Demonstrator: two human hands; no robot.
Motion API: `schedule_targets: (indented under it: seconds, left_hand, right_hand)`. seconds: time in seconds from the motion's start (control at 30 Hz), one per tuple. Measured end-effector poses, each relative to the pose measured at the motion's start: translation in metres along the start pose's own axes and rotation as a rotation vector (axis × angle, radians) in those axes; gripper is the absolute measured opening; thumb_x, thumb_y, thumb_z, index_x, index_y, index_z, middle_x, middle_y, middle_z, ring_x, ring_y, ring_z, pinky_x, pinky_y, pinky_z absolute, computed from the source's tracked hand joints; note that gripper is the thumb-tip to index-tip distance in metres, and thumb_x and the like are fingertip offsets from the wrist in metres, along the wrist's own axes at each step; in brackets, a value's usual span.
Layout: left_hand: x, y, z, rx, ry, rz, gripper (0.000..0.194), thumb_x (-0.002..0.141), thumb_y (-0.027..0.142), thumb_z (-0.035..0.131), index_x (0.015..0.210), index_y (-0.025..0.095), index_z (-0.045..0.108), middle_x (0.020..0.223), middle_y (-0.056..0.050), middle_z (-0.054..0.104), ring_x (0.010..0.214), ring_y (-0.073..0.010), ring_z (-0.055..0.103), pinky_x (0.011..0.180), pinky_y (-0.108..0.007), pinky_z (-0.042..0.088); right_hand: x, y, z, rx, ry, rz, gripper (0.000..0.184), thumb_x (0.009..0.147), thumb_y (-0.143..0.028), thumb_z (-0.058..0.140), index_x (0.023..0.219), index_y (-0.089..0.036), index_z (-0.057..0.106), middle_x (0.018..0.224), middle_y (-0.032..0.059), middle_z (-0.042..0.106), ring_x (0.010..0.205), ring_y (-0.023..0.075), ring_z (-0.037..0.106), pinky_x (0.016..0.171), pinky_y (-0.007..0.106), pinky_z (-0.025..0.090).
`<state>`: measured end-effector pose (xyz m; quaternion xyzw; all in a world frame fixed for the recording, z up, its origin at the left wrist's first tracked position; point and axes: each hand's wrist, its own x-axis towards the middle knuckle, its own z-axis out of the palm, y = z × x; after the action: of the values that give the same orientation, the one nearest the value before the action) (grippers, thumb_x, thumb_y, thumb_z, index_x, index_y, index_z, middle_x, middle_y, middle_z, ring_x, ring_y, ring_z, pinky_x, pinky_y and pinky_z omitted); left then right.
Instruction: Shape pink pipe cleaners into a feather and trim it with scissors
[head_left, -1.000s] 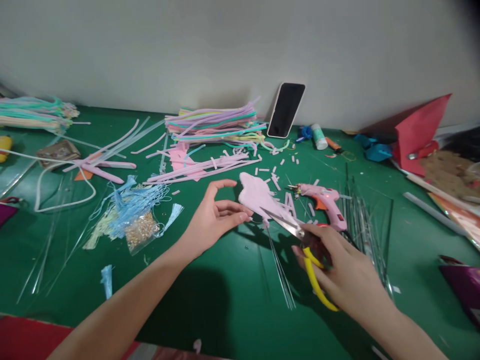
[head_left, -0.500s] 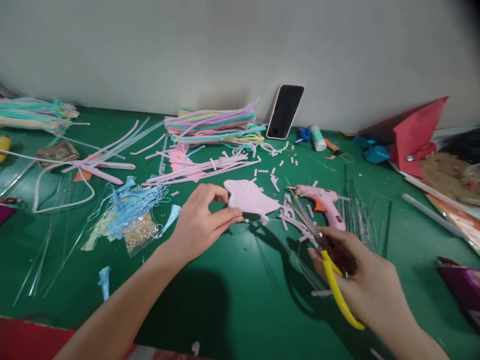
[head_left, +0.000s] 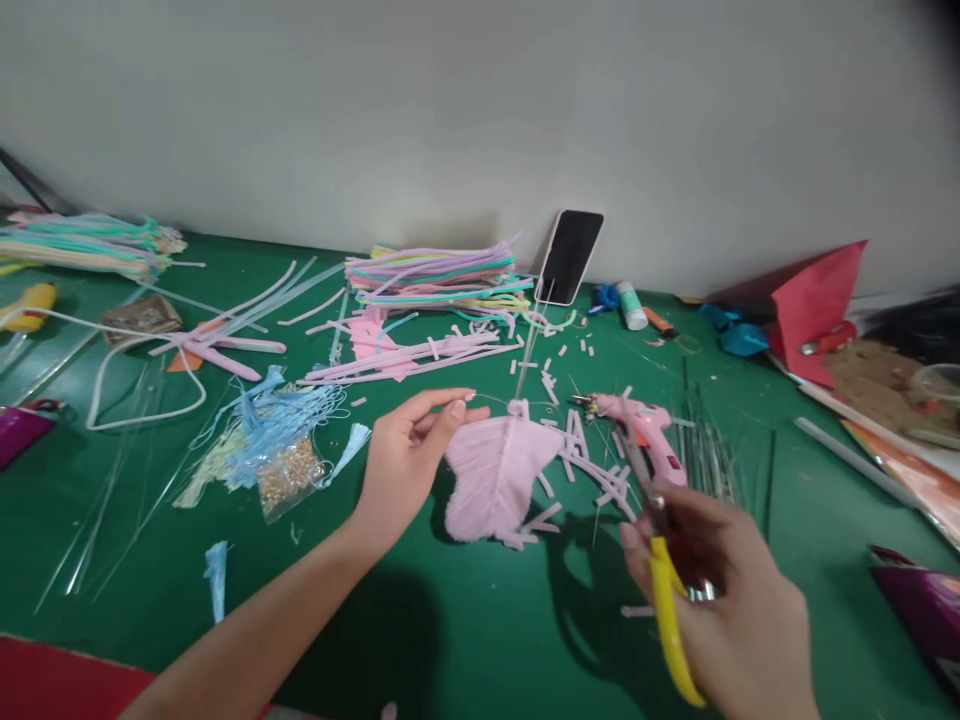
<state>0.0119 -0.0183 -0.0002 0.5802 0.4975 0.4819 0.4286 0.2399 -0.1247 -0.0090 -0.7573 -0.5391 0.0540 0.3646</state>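
Note:
My left hand (head_left: 412,450) is closed, thumb against fingers, on a thin wire (head_left: 491,398) that runs to the knotted top of a fuzzy pink pipe-cleaner piece (head_left: 495,480). The piece is leaf-shaped, with ridges along its middle, and hangs with its wide end toward me. Clear thin strands rise from its top. In my right hand (head_left: 727,590) are yellow-handled pliers (head_left: 664,600), their long, blurred jaws pointing up near a pink glue gun (head_left: 645,425). The pliers do not touch the pink piece. Short pink pipe-cleaner cuttings (head_left: 577,435) lie between them.
Bundled pastel pipe cleaners (head_left: 442,275) lie at the back beside a phone (head_left: 574,258) leaning on the wall. Blue tassels (head_left: 289,415) and a bag of gold beads (head_left: 285,475) are at left. Clear sticks (head_left: 709,450) and red card (head_left: 817,310) are at right.
The pink piece has turned from lying sideways to hanging with its knotted end up. My left fingers now hold its wire higher. The pliers have tipped more upright. The view has shifted slightly.

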Motion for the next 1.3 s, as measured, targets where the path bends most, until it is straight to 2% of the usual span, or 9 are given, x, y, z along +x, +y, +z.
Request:
schedule_targets:
  seconds: [0.07,0.17,0.3,0.4,0.5,0.63,1.0,1.17,1.3]
  left_hand:
    - [-0.002,0.003,0.002,-0.107,-0.048,-0.098,0.022,0.087,0.039,0.063,0.098,0.021,0.071,0.085,-0.007,0.077,0.087,-0.0243,0.073,0.073,-0.031,0.055]
    - [-0.006,0.006,0.004,-0.245,-0.093,-0.203,0.019,0.087,0.036,0.065,0.096,0.02,0.071,0.092,-0.007,0.077,0.098,-0.024,0.071,0.084,-0.03,0.052]
    - [-0.008,0.005,0.008,-0.371,-0.099,-0.315,0.018,0.083,0.034,0.069,0.093,0.02,0.073,0.094,-0.008,0.077,0.097,-0.0238,0.07,0.08,-0.028,0.052]
    - [-0.009,0.005,0.009,-0.449,-0.094,-0.403,0.019,0.081,0.035,0.072,0.092,0.019,0.073,0.093,-0.007,0.077,0.086,-0.0205,0.07,0.067,-0.025,0.051]
    - [-0.009,0.005,0.008,-0.511,-0.098,-0.457,0.02,0.078,0.034,0.074,0.092,0.019,0.073,0.096,-0.006,0.076,0.077,-0.0156,0.068,0.062,-0.021,0.05]
    - [-0.009,0.005,0.008,-0.603,-0.12,-0.526,0.02,0.077,0.03,0.074,0.093,0.018,0.075,0.095,-0.007,0.075,0.078,-0.0153,0.067,0.068,-0.024,0.053]
    - [-0.007,0.005,0.012,-0.732,-0.144,-0.609,0.019,0.076,0.021,0.074,0.093,0.012,0.075,0.095,-0.011,0.074,0.086,-0.018,0.068,0.08,-0.028,0.053]
    - [-0.006,0.001,0.012,-0.783,-0.174,-0.638,0.02,0.078,0.019,0.07,0.097,0.012,0.074,0.1,-0.012,0.074,0.089,-0.0183,0.067,0.084,-0.029,0.052]
    - [-0.005,0.0,0.012,-0.811,-0.196,-0.644,0.02,0.079,0.019,0.069,0.096,0.013,0.075,0.102,-0.011,0.073,0.09,-0.0184,0.067,0.086,-0.028,0.051]
  right_hand:
    - [-0.008,-0.004,0.003,-0.08,-0.053,-0.085,0.04,0.08,-0.053,0.06,0.106,-0.023,0.059,0.068,-0.0001,0.067,0.05,0.015,0.061,0.049,0.025,0.05]
    - [-0.016,-0.008,0.006,-0.186,-0.125,-0.291,0.032,0.086,-0.046,0.055,0.108,-0.022,0.058,0.066,0.0002,0.066,0.049,0.0157,0.062,0.048,0.025,0.048]
    - [-0.019,-0.015,0.012,-0.26,-0.139,-0.471,0.026,0.09,-0.035,0.047,0.111,-0.022,0.056,0.082,0.006,0.071,0.055,0.0172,0.065,0.048,0.026,0.047]
    - [-0.018,-0.019,0.018,-0.288,-0.132,-0.502,0.024,0.09,-0.031,0.048,0.111,-0.022,0.055,0.078,0.0047,0.071,0.051,0.0162,0.063,0.047,0.026,0.045]
    - [-0.016,-0.019,0.023,-0.335,-0.087,-0.499,0.022,0.09,-0.029,0.05,0.111,-0.022,0.054,0.073,0.0025,0.069,0.048,0.0149,0.062,0.045,0.025,0.043]
    - [-0.014,-0.017,0.028,-0.386,-0.037,-0.513,0.022,0.09,-0.025,0.049,0.111,-0.021,0.055,0.071,0.0027,0.07,0.055,0.0162,0.066,0.045,0.025,0.041]
    - [-0.007,-0.013,0.03,-0.445,0.014,-0.648,0.023,0.09,-0.021,0.054,0.112,-0.017,0.059,0.066,0.0032,0.069,0.057,0.0159,0.066,0.048,0.025,0.041]
    - [-0.001,-0.012,0.031,-0.462,0.012,-0.656,0.024,0.089,-0.018,0.053,0.112,-0.018,0.06,0.074,0.0025,0.073,0.056,0.0134,0.065,0.053,0.024,0.043]
    - [0.006,-0.008,0.03,-0.467,0.015,-0.735,0.022,0.09,-0.021,0.054,0.111,-0.017,0.058,0.075,0.0021,0.073,0.056,0.0125,0.065,0.05,0.023,0.042]
